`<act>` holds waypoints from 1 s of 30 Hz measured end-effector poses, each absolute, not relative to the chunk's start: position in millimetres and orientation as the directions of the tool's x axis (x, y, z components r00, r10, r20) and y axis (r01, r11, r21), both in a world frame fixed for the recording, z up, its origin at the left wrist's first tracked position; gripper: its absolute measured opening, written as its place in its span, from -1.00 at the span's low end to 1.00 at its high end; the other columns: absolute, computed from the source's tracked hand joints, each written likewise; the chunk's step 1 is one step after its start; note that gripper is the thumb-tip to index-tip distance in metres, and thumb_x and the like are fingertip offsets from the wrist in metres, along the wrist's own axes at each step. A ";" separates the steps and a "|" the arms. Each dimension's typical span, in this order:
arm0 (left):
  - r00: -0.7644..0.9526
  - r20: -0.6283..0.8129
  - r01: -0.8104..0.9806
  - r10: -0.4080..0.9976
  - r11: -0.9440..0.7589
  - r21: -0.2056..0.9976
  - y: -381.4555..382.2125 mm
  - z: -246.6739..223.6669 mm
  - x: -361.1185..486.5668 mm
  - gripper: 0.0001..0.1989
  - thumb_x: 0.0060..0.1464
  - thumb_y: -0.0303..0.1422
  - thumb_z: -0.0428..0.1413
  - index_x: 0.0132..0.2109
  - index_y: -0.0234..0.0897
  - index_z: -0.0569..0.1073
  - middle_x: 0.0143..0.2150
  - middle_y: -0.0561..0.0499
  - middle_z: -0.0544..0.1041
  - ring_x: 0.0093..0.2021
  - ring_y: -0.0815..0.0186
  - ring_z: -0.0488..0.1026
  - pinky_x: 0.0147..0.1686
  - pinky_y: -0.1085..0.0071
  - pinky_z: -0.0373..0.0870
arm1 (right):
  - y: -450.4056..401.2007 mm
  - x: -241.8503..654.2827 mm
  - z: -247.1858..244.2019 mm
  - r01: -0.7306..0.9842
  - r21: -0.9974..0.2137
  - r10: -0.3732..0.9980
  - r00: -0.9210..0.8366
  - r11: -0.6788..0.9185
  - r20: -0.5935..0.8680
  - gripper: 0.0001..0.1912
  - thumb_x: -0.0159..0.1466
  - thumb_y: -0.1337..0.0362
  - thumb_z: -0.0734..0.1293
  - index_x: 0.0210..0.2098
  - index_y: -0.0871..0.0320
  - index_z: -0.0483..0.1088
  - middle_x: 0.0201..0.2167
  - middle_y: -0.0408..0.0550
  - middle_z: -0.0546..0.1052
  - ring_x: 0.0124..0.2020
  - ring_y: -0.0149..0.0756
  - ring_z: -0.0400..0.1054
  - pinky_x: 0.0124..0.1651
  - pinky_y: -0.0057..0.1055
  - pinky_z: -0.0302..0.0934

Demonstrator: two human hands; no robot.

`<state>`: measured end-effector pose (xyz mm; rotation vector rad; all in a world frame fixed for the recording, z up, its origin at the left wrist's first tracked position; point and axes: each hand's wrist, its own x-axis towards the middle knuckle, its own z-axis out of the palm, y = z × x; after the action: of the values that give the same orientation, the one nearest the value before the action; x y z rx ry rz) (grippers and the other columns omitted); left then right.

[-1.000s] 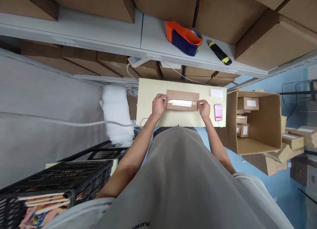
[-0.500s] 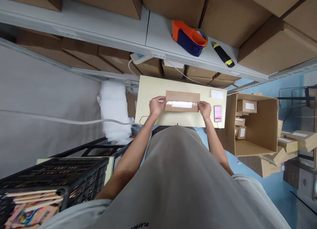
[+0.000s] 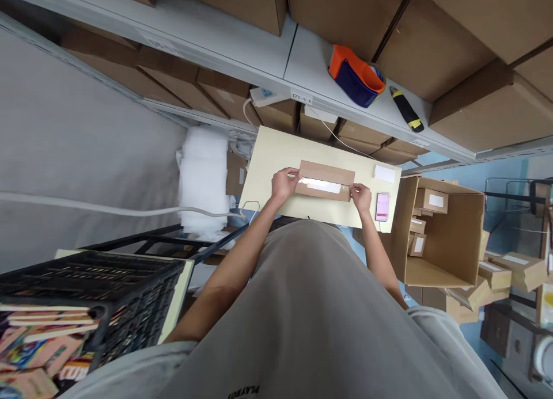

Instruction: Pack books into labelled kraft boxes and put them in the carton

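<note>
A flat brown cardboard box (image 3: 327,171) lies on the pale yellow table (image 3: 276,151), with a white label (image 3: 324,185) and a shiny strip of clear tape along its near part. My left hand (image 3: 284,184) is at the box's left end, thumb and fingers pinched together at the tape's end. At the right end, my right hand (image 3: 361,197) has its fingertips closed at the corner. Whether the fingers grip the tape or the cardboard is too small to tell. A phone (image 3: 382,207) and a white paper (image 3: 384,173) lie to the right.
Above the table, a grey shelf (image 3: 268,59) bears cartons, an orange and blue tape dispenser (image 3: 356,76) and a cutter (image 3: 406,109). Right of the table stands an open carton (image 3: 453,238) with small boxes. A black crate (image 3: 129,307) stands lower left.
The camera view has turned, so the table and shelf appear tilted and shifted right. Both hands remain at the box's ends.
</note>
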<state>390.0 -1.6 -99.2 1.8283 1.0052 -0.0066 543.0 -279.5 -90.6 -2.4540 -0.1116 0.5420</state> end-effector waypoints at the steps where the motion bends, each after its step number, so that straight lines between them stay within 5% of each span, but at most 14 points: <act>1: 0.658 -0.423 0.631 0.623 -0.150 0.761 0.6 -98.8 390.2 -0.79 0.26 -0.32 0.32 0.01 -0.21 0.74 0.09 -0.06 0.79 -0.01 0.07 0.77 0.10 0.27 0.63 | -276.4 542.5 -90.6 -0.045 -0.584 0.201 0.915 -0.811 -0.349 -0.67 0.40 0.10 0.38 -0.05 0.16 0.69 0.00 0.19 0.79 0.06 0.09 0.72 0.23 -0.04 0.54; 9: 0.605 -0.390 0.658 0.695 -0.160 0.736 32.3 -98.8 383.0 -0.79 0.20 -0.31 0.32 -0.03 -0.17 0.75 0.02 -0.03 0.81 -0.02 0.09 0.75 0.12 0.27 0.63 | -239.8 534.1 -99.7 -0.029 -0.591 0.209 0.921 -0.806 -0.330 -0.71 0.39 0.09 0.38 -0.09 0.06 0.70 -0.01 0.09 0.81 0.05 0.05 0.72 0.23 -0.05 0.55; 23: 0.681 -0.412 0.627 0.606 -0.190 0.756 -1.5 -91.4 393.5 -0.80 0.25 -0.29 0.26 -0.01 -0.09 0.70 0.06 -0.03 0.80 0.01 0.06 0.77 0.14 0.24 0.63 | -279.6 533.9 -80.2 0.079 -0.511 0.259 0.921 -0.856 -0.291 -0.70 0.41 0.07 0.36 -0.11 0.08 0.68 -0.13 0.11 0.80 -0.10 0.04 0.76 0.08 -0.06 0.62; 26: 0.700 -0.326 0.586 0.635 -0.249 0.771 0.8 -82.8 400.1 -0.65 0.19 -0.38 0.23 0.11 -0.15 0.69 0.16 -0.15 0.74 0.14 -0.02 0.73 0.24 0.14 0.62 | -268.4 542.4 -67.7 0.146 -0.504 0.293 0.929 -0.851 -0.225 -0.70 0.37 0.11 0.39 -0.01 0.07 0.67 -0.09 0.13 0.79 -0.04 0.08 0.74 0.13 -0.02 0.61; 30: 0.749 -0.047 0.346 0.660 -0.330 0.878 9.3 -47.0 431.6 -0.63 0.19 -0.48 0.15 0.09 -0.23 0.68 0.22 -0.18 0.70 0.28 -0.01 0.64 0.40 0.10 0.51 | -233.4 582.1 -17.8 0.377 -0.505 0.424 0.905 -0.776 0.023 -0.53 0.47 0.11 0.29 0.22 0.24 0.56 0.21 0.36 0.67 0.24 0.18 0.62 0.37 0.08 0.46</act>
<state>431.6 9.3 -47.0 1.9454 0.7658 0.3943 582.1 -233.4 -17.8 -2.5522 -0.5769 0.1245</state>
